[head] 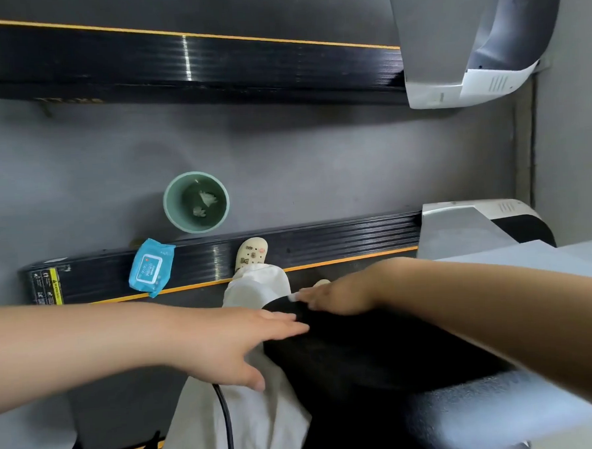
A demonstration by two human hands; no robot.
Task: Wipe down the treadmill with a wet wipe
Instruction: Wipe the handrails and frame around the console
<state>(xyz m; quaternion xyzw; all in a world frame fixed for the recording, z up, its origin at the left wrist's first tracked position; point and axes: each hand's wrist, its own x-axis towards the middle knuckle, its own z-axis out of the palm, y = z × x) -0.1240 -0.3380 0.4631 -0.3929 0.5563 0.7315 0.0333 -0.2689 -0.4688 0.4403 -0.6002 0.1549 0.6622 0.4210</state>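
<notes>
Gray floor (pixel 284 149) fills most of the view. Treadmill (pixel 323 247) under the person: black ribbed side rail with an orange stripe, silver motor cover at right, warning stickers at its left end. Second treadmill (pixel 190 58) lies parallel across the top, same rail and stripe, well apart from the first. Black curved panel (pixel 362 344) of the near treadmill sits low center, both hands on it. White trouser leg (pixel 256 288) runs down over the belt, cream clog (pixel 251 254) planted on the side rail. Left hand (pixel 246 340) lies flat, fingers straight and spread, fingertips on the panel's left edge, thumb splayed down. Right hand (pixel 336 297) reaches in from the right, fingers lying forward on the panel's top edge; a small white bit at its fingertips looks like the wet wipe (pixel 294 296), mostly hidden, grip cannot be told. Green bin (pixel 170 203) stands on the floor just beside the rail, crumpled wipes inside. Blue wipes pack (pixel 151 268) rests on the rail, near the bin, left of the clog. Black cable (pixel 226 427) hangs at bottom center.
</notes>
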